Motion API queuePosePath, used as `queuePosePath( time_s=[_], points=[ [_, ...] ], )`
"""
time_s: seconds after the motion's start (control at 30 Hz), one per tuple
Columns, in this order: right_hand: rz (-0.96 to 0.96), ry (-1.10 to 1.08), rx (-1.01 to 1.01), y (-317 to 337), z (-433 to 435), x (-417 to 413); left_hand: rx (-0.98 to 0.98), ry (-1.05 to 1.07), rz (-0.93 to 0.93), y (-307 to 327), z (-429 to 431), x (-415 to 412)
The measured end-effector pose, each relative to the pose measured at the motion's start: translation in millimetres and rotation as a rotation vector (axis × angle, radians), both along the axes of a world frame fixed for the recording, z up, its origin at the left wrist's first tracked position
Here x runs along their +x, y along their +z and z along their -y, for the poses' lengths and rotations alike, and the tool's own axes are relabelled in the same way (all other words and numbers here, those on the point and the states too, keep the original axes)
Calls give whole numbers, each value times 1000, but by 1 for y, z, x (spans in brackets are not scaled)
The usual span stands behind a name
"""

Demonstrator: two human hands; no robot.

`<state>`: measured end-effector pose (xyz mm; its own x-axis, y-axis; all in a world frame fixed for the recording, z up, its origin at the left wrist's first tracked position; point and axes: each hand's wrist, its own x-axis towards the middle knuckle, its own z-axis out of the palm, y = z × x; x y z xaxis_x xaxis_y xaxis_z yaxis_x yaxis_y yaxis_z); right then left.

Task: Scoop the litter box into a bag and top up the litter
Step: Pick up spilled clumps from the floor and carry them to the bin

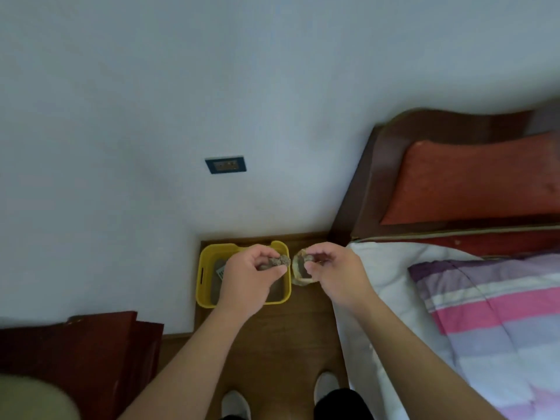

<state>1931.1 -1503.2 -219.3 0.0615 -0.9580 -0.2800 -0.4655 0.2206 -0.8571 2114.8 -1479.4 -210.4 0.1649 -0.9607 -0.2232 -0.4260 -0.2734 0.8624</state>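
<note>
A yellow litter box point(202, 277) stands on the wooden floor against the white wall, with grey-brown litter inside. My left hand point(247, 275) hovers over the box, its fingers pinched on a grey litter clump point(279, 261). Just right of the box, my right hand point(331, 268) holds open the rim of a small clear bag point(298, 269), which hangs above the floor. The clump is close to the bag's mouth but apart from it. A small card or label point(221, 271) lies in the box, partly hidden by my left hand.
A bed with a dark wooden headboard point(394, 153), a red pillow point(472, 183) and a striped quilt point(491, 322) fills the right side. Dark wooden furniture point(81, 359) stands at lower left. A wall socket point(226, 164) sits above the box. My white shoes point(235, 404) are on the floor strip.
</note>
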Motion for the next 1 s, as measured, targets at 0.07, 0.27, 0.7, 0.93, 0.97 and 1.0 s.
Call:
queuePosePath(
  time_s=[0.07, 0.27, 0.7, 0.93, 0.97, 1.0],
  points=[
    [4, 1, -3, 25, -2, 0, 1, 1, 22, 22, -2, 1],
    [59, -6, -2, 78, -5, 2, 48, 22, 41, 76, -9, 7],
    [-49, -15, -146, 151, -19, 7, -56, -47, -13, 135, -8, 8],
    [-161, -196, -214, 171, -45, 4, -123, -245, -104, 150, 6, -2],
    [-156, -230, -214, 173, -50, 2, -129, -265, -120, 152, 7, -5],
    [-152, -258, -217, 175, -55, -1, -134, -283, -142, 153, 7, -9]
  ],
)
